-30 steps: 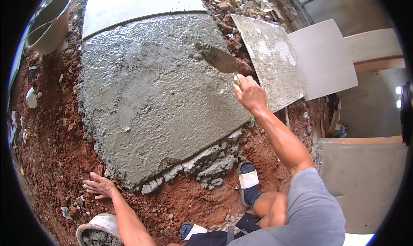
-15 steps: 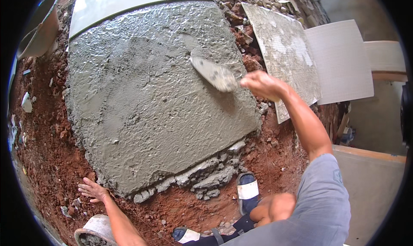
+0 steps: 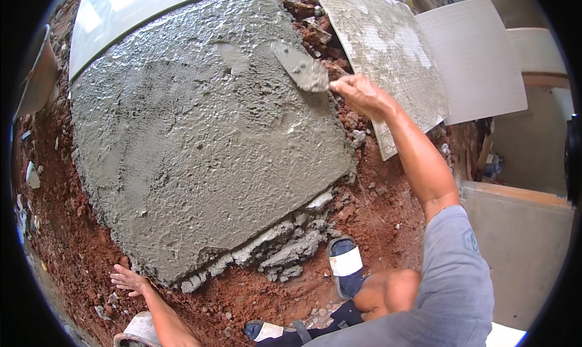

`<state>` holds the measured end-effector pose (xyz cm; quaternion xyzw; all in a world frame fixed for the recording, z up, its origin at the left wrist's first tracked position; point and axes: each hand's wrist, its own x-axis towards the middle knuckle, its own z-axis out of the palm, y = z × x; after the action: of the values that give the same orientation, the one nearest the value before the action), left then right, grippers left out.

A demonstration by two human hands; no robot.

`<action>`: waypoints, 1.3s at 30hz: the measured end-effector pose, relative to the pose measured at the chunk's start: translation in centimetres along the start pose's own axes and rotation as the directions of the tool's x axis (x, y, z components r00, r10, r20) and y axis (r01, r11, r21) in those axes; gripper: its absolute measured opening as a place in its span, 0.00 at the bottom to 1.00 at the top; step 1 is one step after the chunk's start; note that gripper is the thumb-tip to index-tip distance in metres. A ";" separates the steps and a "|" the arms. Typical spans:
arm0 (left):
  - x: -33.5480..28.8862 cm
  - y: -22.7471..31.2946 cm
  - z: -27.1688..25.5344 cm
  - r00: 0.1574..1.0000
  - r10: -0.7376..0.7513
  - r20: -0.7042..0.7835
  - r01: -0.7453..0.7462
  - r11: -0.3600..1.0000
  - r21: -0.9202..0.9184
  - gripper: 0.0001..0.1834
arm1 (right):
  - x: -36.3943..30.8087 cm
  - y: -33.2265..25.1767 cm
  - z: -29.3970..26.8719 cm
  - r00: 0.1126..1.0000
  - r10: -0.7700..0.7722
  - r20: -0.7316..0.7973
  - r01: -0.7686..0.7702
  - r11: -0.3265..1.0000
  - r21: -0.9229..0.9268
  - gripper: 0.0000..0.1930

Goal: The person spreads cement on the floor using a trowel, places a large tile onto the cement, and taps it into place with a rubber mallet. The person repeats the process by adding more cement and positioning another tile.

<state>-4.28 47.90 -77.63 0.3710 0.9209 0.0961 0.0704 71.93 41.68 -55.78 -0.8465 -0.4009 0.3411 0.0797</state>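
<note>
A wide bed of wet grey mortar [image 3: 182,147] spreads in front of me, smooth in places and pitted in others. My right hand [image 3: 362,97] is closed round the handle of a trowel [image 3: 301,69] at the bed's right side. Mortar clings to its blade, which lies over the surface; whether it touches is hard to tell. A freshly roughened, ridged patch shows just left of the blade. My left hand [image 3: 130,281] is held out with fingers spread, holding nothing, by the bed's near left corner, over the red soil [image 3: 79,232].
A glossy pale tile [image 3: 145,10] borders the mortar's far edge. Two more tiles, one stained [image 3: 382,56] and one cleaner [image 3: 476,62], lie at the right. Buckets stand at the far left [image 3: 37,74] and near left [image 3: 139,330]. Mortar lumps [image 3: 294,244] edge the near side.
The trowel and my right hand have moved up and to the left in the picture, and the ridged patch has appeared in the mortar. The whole view has shifted slightly. My left hand stays spread.
</note>
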 end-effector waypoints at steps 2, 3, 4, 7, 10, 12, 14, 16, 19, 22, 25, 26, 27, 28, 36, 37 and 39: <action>0.2 -0.2 0.2 1.000 -0.001 0.003 0.001 1.000 0.018 0.49 | -3.0 0.5 1.2 0.967 0.113 0.230 -0.186 0.927 0.327 0.18; 0.3 -0.2 0.3 1.000 0.002 0.001 -0.002 1.000 0.012 0.49 | -4.6 0.7 2.7 0.971 0.094 0.221 -0.155 0.948 0.277 0.18; 0.4 -0.2 0.4 1.000 0.004 -0.007 -0.004 1.000 0.007 0.50 | -6.6 1.2 3.6 0.953 0.083 0.291 -0.168 0.945 0.279 0.19; 0.4 0.2 0.6 1.000 -0.014 -0.021 0.015 0.999 0.031 0.47 | -12.3 3.0 7.4 0.965 -0.057 0.257 0.062 0.998 -0.010 0.23; -0.1 0.8 0.4 1.000 -0.018 0.001 0.018 0.998 0.054 0.47 | -16.0 4.6 8.2 1.000 -0.025 0.006 0.026 0.965 -0.259 0.22; -0.3 1.3 0.1 1.000 -0.026 0.013 0.025 0.996 0.089 0.48 | -18.1 5.0 6.7 0.972 0.226 -0.061 -0.234 0.932 -0.276 0.22; -0.6 1.8 -0.5 0.998 -0.025 0.063 0.020 0.998 0.066 0.48 | -20.2 4.0 4.5 0.953 0.303 -0.007 -0.291 0.910 -0.295 0.24; -1.4 2.5 -1.2 0.997 -0.015 0.082 0.012 0.999 0.038 0.47 | -23.3 1.5 3.4 0.993 0.090 -0.082 -0.115 0.909 -0.402 0.22; -4.5 3.4 -3.0 0.996 0.085 0.022 -0.087 0.989 0.123 0.43 | -26.4 -5.3 2.1 0.998 -0.065 -0.015 0.052 0.897 -0.440 0.19; -11.2 3.5 -5.5 0.748 0.622 -0.231 -0.659 0.738 -0.145 0.40 | -29.2 -14.1 2.7 0.916 -0.389 0.098 0.386 0.793 -0.472 0.17; -17.7 0.7 -10.6 0.446 0.891 -0.080 -0.862 0.404 -0.305 0.33 | -31.7 -23.2 5.0 0.778 -0.604 0.175 0.590 0.604 -0.537 0.16; -19.3 -0.5 -12.3 0.443 0.891 -0.099 -0.817 0.355 -0.455 0.30 | -32.4 -26.3 5.8 0.710 -0.670 0.218 0.655 0.515 -0.553 0.16; -20.6 -2.2 -14.1 0.470 0.877 -0.102 -0.756 0.339 -0.560 0.28 | -33.1 -29.4 7.0 0.690 -0.691 0.214 0.665 0.490 -0.563 0.16; -21.8 -4.3 -15.7 0.482 0.869 -0.113 -0.731 0.327 -0.599 0.26 | -34.1 -32.3 8.7 0.646 -0.728 0.230 0.704 0.452 -0.548 0.15; -28.2 -18.7 -20.8 0.784 0.620 0.025 -0.349 0.474 -0.808 0.17 | -39.9 -48.1 20.9 0.323 -0.740 0.589 0.880 0.007 -0.474 0.13; -29.0 -19.6 -20.9 0.800 0.598 0.048 -0.318 0.491 -0.811 0.17 | -39.9 -49.0 22.8 0.355 -0.719 0.597 0.855 -0.008 -0.519 0.13; -29.7 -20.7 -20.9 0.832 0.551 0.069 -0.268 0.509 -0.818 0.17 | -40.0 -50.5 26.4 0.361 -0.716 0.597 0.829 -0.046 -0.557 0.13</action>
<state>-1.12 9.96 -60.36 0.5226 0.6435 0.4380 0.3479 5.62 42.34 -34.48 -0.3722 -0.9115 0.0599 -0.1642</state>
